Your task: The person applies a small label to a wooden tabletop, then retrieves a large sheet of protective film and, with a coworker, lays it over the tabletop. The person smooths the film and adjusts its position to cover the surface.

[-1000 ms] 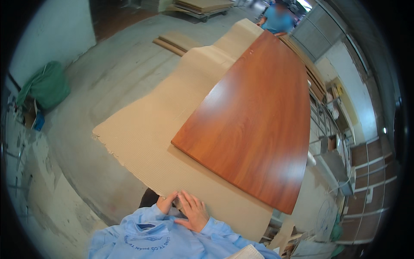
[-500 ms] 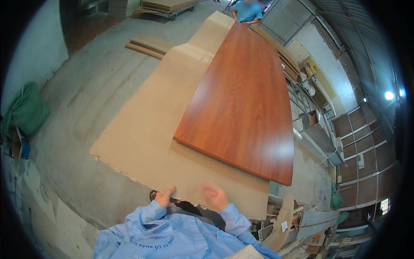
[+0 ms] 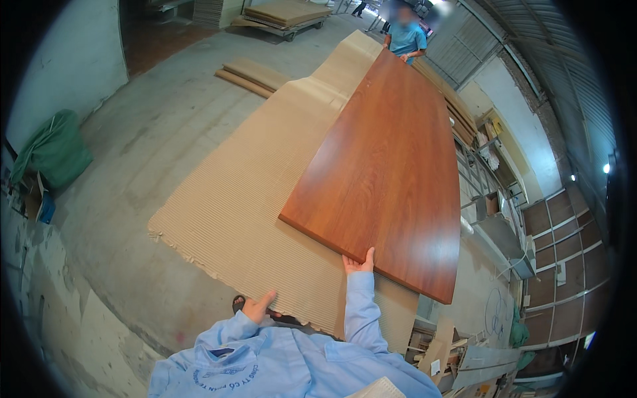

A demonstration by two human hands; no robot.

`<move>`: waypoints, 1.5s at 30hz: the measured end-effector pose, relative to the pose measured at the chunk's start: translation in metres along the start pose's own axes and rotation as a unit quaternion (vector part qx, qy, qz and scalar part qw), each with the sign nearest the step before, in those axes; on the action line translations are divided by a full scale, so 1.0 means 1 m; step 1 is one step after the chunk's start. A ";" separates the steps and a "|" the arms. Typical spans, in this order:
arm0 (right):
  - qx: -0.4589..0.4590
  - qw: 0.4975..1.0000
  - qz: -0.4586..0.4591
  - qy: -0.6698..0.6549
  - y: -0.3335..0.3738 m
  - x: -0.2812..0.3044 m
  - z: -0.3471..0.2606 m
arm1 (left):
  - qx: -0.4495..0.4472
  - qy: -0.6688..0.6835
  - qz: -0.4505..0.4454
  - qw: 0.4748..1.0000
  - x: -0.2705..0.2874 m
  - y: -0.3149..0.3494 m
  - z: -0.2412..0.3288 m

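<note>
A large reddish-brown wooden panel (image 3: 381, 169) with a glossy top lies on a long sheet of corrugated cardboard (image 3: 225, 192). The panel covers the sheet's right side, and its far end narrows in view toward another person. My right hand (image 3: 359, 261) grips the panel's near edge, thumb on top and fingers beneath, partly hidden. At the ragged near edge of the cardboard, my left hand (image 3: 256, 308) pinches the sheet, its thumb on top and its other fingers mostly out of sight.
A person in a blue shirt (image 3: 406, 40) stands at the panel's far end, hands at its edge. Flat boards (image 3: 255, 74) lie on the floor beyond the sheet. A loaded cart (image 3: 285, 20) stands far back, a green sack (image 3: 56, 149) at left. Metal frames (image 3: 474, 166) and scraps line the right.
My right hand has reached forward from above the cardboard and taken hold of the panel's near edge. My left hand stays at the cardboard's edge. The view has shifted slightly.
</note>
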State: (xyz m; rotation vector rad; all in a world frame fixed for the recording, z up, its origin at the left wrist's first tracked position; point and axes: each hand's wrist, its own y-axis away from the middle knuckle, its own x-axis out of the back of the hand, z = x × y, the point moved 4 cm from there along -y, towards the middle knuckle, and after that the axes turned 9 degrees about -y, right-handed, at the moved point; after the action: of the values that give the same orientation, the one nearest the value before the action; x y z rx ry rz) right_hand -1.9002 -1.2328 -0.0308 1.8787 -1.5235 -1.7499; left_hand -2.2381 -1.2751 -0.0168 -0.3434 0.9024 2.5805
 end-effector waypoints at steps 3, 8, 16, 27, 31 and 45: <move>-0.023 1.000 0.009 0.008 0.003 0.001 -0.003 | -0.003 -0.009 0.009 1.000 0.001 -0.002 -0.010; -0.031 0.998 0.049 0.019 0.007 -0.004 -0.008 | -0.017 0.015 0.012 1.000 0.003 -0.007 -0.019; -0.045 0.995 0.070 0.054 0.020 -0.014 -0.015 | -0.012 0.030 0.008 0.999 0.005 0.000 -0.020; -0.019 0.994 0.051 0.090 0.025 -0.011 -0.022 | -0.024 0.048 0.022 0.998 0.012 -0.010 -0.017; -0.004 0.994 0.057 0.091 0.026 -0.012 -0.021 | -0.021 0.024 0.008 0.999 0.006 -0.005 -0.004; -0.007 0.993 0.079 0.087 0.030 -0.015 -0.019 | -0.112 0.012 -0.071 0.991 -0.013 0.019 -0.013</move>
State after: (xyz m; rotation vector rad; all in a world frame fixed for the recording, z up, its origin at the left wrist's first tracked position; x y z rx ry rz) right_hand -1.8988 -1.2455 0.0058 1.7957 -1.5446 -1.4844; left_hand -2.2330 -1.3012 -0.0118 -0.4847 0.5730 2.5538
